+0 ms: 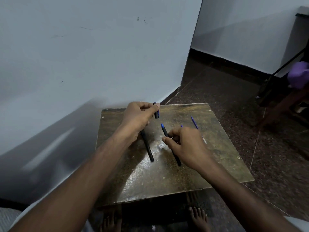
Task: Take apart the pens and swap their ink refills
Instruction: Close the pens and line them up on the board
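Pens lie in pieces on a small, worn bench (pixel 217 164) whose dark top is mottled yellow-brown and glossy where light catches it. The left hand (pixel 138 118) is curled, thumb and fingers pinching a short black cap (pixel 156 112) with a blue clip, held above the far edge of the bench. Below that hand a black pen barrel (pixel 148 148) lies on the surface, its upper end hidden by the hand. The right hand (pixel 185 144) is closed loosely around a second black pen (pixel 168 139), its blue tip pointing away from the person. Just beyond the right hand a thin blue refill (pixel 194 123) rests on the bench. The bench stands against a pale blue-grey wall (pixel 100 56); the floor (pixel 225 89) is dark speckled stone. Bare feet (pixel 199 218) show under the near edge.
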Tool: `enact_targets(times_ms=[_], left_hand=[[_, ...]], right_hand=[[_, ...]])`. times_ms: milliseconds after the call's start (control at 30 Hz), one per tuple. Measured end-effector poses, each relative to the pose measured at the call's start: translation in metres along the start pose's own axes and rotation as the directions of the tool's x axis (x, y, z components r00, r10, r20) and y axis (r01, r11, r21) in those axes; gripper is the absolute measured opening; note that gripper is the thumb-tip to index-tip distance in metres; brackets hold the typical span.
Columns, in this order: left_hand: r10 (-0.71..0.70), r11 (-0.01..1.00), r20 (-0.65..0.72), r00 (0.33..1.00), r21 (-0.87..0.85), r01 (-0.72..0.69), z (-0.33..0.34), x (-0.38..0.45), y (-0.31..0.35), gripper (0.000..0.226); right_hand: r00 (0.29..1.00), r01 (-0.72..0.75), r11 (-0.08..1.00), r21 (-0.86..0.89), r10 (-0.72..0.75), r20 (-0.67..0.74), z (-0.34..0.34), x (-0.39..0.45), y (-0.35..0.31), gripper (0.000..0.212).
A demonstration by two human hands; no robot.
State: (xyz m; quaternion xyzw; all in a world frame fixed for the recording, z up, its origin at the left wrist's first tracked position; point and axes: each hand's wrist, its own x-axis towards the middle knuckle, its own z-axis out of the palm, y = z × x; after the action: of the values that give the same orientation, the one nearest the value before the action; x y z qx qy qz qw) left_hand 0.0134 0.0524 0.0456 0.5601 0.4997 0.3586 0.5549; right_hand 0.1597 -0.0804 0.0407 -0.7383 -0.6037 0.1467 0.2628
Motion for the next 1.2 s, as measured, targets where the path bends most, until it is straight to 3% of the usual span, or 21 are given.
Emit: enact_targets(times_ms=[133, 500, 700, 867, 1100, 1200], left_hand=[[-0.028, 0.995, -0.014, 1.000, -0.093, 0.026, 0.001, 0.004, -0.002, 0.031], [-0.044, 0.988, 0.119, 0.992, -0.143, 0.061, 0.011, 0.003, -0.007, 0.027], [-0.025, 0.983, 0.123, 0.992, -0.179, 0.047, 0.010, 0.001, -0.006, 0.022], [-0.021, 0.983, 0.082, 0.996, -0.183, 0.036, 0.006, 0.001, -0.002, 0.021], [-0.015, 0.987, 0.147, 0.989, -0.153, 0.038, 0.011, -0.009, -0.001, 0.021], [0.045, 0.993, 0.170, 0.984, -0.114, -0.026, 0.017, -0.016, -0.001, 0.023]], right_hand=[[1.000, 0.005, 1.000, 0.018, -0.005, 0.007, 0.001, 0.002, 0.000, 0.027], [1.000, 0.003, 0.998, 0.055, -0.002, -0.014, -0.002, 0.002, -0.004, 0.024], [1.000, -0.009, 0.998, 0.058, 0.010, -0.019, -0.003, 0.003, -0.003, 0.023], [1.000, -0.012, 0.998, 0.061, 0.013, -0.010, -0.003, 0.002, -0.003, 0.024], [0.999, -0.022, 0.996, 0.081, 0.025, -0.038, -0.005, 0.004, -0.001, 0.022], [0.993, -0.077, 0.985, 0.155, 0.090, -0.077, -0.003, 0.006, 0.001, 0.017]])
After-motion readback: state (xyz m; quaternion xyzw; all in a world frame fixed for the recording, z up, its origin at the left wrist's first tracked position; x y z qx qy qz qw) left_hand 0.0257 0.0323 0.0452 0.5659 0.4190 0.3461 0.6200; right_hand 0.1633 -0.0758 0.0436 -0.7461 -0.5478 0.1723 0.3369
